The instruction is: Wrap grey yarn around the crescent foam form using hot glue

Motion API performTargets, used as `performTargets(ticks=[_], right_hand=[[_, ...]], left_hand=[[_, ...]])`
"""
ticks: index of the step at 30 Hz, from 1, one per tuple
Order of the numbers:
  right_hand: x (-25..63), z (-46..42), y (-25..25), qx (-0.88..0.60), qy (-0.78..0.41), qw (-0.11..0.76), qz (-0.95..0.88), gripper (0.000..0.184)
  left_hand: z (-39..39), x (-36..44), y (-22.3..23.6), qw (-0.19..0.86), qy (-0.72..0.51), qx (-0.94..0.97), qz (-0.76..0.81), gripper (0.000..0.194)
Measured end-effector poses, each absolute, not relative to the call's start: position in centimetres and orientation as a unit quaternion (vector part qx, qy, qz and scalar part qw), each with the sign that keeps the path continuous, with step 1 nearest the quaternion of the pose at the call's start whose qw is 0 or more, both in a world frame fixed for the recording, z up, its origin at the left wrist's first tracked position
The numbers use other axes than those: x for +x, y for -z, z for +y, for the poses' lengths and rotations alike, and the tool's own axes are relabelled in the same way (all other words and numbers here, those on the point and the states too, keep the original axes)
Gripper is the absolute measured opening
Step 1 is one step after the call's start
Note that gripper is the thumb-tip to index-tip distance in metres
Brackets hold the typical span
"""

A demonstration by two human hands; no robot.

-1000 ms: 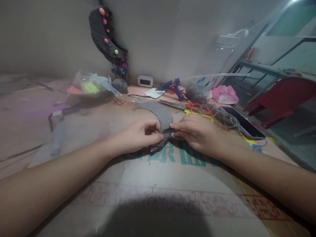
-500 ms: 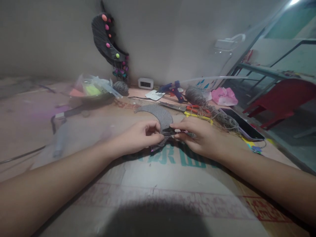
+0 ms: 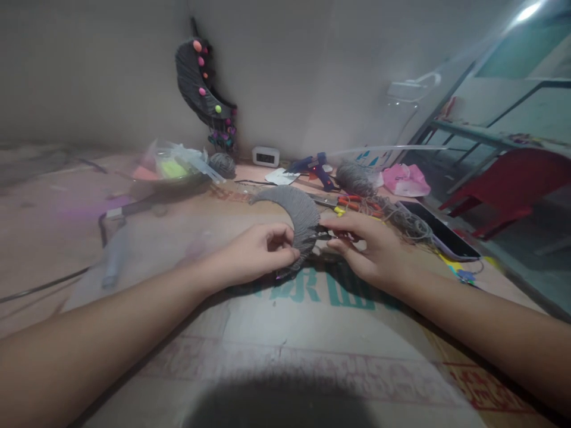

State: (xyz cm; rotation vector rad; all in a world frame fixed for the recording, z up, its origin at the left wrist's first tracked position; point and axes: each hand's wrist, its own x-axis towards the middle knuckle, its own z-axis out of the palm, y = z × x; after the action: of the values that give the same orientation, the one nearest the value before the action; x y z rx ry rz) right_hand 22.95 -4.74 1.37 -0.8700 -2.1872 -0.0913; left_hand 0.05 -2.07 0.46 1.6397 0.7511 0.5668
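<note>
A crescent moon shape wrapped in grey yarn point(image 3: 298, 208) is held just above the cardboard in the middle of the head view. My left hand point(image 3: 259, 252) grips its inner curve between thumb and curled fingers. At its outer edge, my right hand point(image 3: 372, 246) pinches a small dark piece, apparently dark strands, that stretches from the crescent to my fingertips. Exactly what this piece is, I cannot make out. A purple bit shows at the crescent's lower tip, partly behind my left hand.
Behind my hands lie scissors with orange handles point(image 3: 350, 202), a blue glue gun point(image 3: 319, 169), grey yarn point(image 3: 354, 176) and a white clock point(image 3: 266, 157). A phone point(image 3: 439, 229) lies at right, a bowl point(image 3: 172, 181) at left. A finished-looking crescent point(image 3: 196, 80) hangs on the wall.
My right hand has drawn slightly right, away from the crescent, and more of the dark piece shows between them. The crescent has shifted a little right with my left hand still gripping it.
</note>
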Motion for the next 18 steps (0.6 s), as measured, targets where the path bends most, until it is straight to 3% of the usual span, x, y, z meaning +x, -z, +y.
performTargets(ticks=[18], right_hand=[[23.52, -4.17, -1.06, -0.312, 0.073, 0.333, -0.887, 0.017]], left_hand=[[-1.89, -0.07, -0.23, 0.592, -0.25, 0.704, 0.301, 0.013]])
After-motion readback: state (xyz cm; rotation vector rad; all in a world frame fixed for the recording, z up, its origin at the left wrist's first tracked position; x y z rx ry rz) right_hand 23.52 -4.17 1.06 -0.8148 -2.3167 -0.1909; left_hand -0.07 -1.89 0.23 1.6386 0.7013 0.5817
